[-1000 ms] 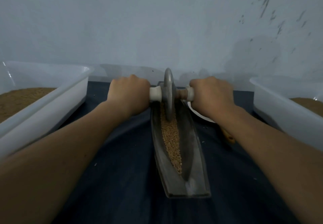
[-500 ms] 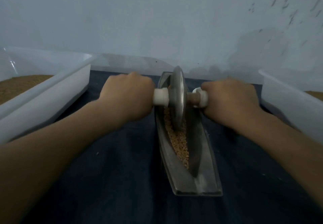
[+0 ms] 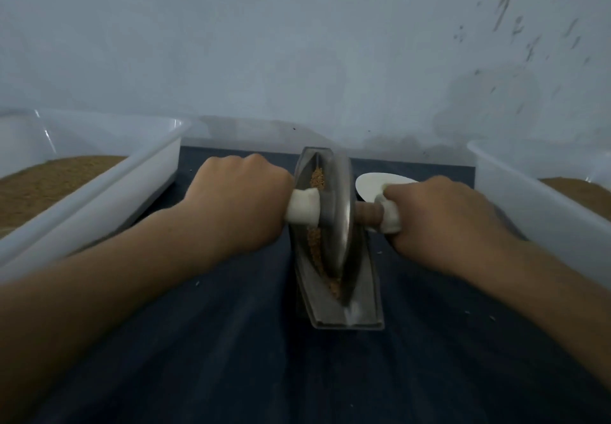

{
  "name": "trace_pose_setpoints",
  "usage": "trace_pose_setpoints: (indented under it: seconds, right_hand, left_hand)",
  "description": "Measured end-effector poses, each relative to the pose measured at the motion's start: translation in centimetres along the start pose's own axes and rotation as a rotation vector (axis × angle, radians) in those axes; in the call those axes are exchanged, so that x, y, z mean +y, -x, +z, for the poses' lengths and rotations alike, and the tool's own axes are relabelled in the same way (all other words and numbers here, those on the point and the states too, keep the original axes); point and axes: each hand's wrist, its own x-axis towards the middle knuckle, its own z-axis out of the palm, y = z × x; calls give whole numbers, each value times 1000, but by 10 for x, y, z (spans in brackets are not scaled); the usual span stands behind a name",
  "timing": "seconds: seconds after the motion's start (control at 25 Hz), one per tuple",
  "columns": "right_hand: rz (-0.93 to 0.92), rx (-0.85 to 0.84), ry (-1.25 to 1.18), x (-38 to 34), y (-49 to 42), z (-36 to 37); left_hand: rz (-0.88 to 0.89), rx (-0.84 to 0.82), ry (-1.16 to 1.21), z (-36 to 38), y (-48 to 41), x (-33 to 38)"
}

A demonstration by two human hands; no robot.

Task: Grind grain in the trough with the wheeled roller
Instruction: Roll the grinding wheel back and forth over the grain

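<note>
The left hand (image 3: 244, 199) and right hand (image 3: 439, 215), fingers curled round the axle handles, have drawn the wheeled roller (image 3: 337, 218) from the far end of the trough (image 3: 367, 291) to its middle. Grain (image 3: 315, 248) lies along the groove beside the disc. The return grinding stroke appears to be under way.

Two hands (image 3: 239, 200) (image 3: 441, 222), one wheeled roller (image 3: 337, 212), one trough (image 3: 365, 291), two white tubs (image 3: 99, 177) (image 3: 529, 189), one white dish (image 3: 375, 182).
</note>
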Motion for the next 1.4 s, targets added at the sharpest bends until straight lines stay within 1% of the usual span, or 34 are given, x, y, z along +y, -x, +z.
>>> trace_pose_setpoints:
  seconds: [0.12,0.2,0.36,0.44,0.52,0.64,0.68,0.76,0.8,0.88,0.96,1.08,1.16,1.28,1.4]
  right_hand:
    - [-41,65,42,3,5,-9]
    - [-16,37,52,-1,-13,7]
    - [106,0,-103,-5,-79,50]
    - [152,-13,-156,-3,-89,58]
    - [144,-19,-166,-4,-77,53]
    - [44,-40,-86,-5,-39,26]
    - [7,-25,-45,-5,-25,16]
    - [-50,62,35,-3,-5,-5]
    - [-64,71,53,-2,-2,-11]
    - [-68,2,58,-1,-8,-7]
    - [-28,-58,42,-4,-33,11]
    - [69,-81,-56,-8,-83,30]
    - [105,-101,-75,-8,-97,39]
    - [97,-92,-63,-11,-76,33]
    - [11,-82,-49,-7,-31,11]
  left_hand:
    - [-6,-50,19,1,7,-3]
    - [-54,-46,20,16,-7,-3]
    - [-106,-4,-43,42,-72,-7]
    - [-91,6,-65,39,-90,-8]
    - [-76,11,-65,32,-83,-6]
    - [-49,-21,-16,16,-34,-1]
    - [-46,-27,0,11,-17,0]
    - [-51,-45,26,2,8,-2]
    - [-49,-52,33,0,13,-4]
    - [-63,-56,38,6,12,-5]
    - [-114,-23,35,26,-7,-3]
    - [-169,66,0,49,-56,-2]
    - [-172,83,-23,51,-75,-5]
    - [-144,71,-6,41,-60,-2]
    - [-93,27,36,18,-16,3]
